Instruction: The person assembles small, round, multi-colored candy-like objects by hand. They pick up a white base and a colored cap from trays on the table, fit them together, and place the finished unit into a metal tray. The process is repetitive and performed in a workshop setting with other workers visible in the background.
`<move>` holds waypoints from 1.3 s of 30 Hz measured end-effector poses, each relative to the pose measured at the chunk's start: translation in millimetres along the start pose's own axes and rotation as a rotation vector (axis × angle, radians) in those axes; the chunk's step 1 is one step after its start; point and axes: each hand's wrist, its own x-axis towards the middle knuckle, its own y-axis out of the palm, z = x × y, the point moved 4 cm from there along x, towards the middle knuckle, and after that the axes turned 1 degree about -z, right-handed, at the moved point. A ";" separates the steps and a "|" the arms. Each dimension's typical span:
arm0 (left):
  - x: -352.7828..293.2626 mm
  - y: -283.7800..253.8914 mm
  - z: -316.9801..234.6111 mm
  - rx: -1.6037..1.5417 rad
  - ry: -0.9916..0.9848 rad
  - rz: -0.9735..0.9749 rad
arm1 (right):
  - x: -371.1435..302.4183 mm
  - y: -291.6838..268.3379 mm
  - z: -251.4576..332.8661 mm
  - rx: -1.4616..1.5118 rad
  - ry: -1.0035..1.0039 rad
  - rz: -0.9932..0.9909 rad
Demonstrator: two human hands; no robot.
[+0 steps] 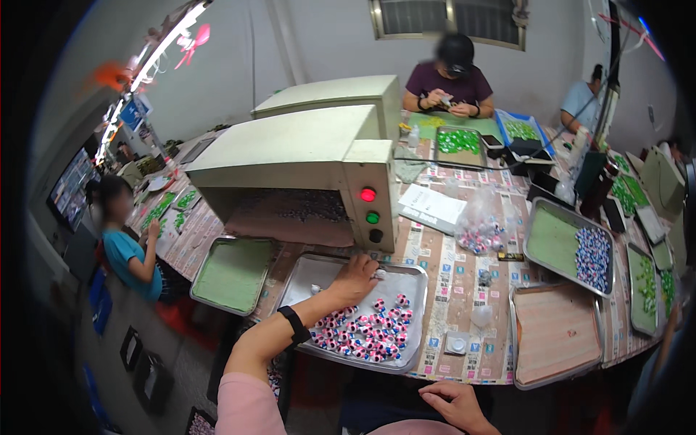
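My left hand (354, 280), with a black band on its wrist, reaches over the far part of a metal tray (415, 348). Its fingers are bent together by the tray's far rim, next to a small whitish piece (379, 274); what lies between the fingertips is hidden. Another small white piece (315, 288) sits left of the hand. Many little pink, white and blue pieces with dark round spots (366, 335) cover the near half of the tray. My right hand (455, 406) rests low at the table's front edge, fingers loosely stretched out and holding nothing.
A cream box-shaped machine (290, 156) with red and green lights stands behind the tray. Left is a green-lined tray (232, 275); right are a tray with blue-and-white pieces (554, 232) and a paper-lined tray (554, 333). A bag (482, 228) lies beyond. Other people work around the table.
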 end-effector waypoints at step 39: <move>63.7 13.1 176.8 -0.088 -0.693 0.273 | 24.6 2.7 -24.4 -0.817 -0.539 -0.480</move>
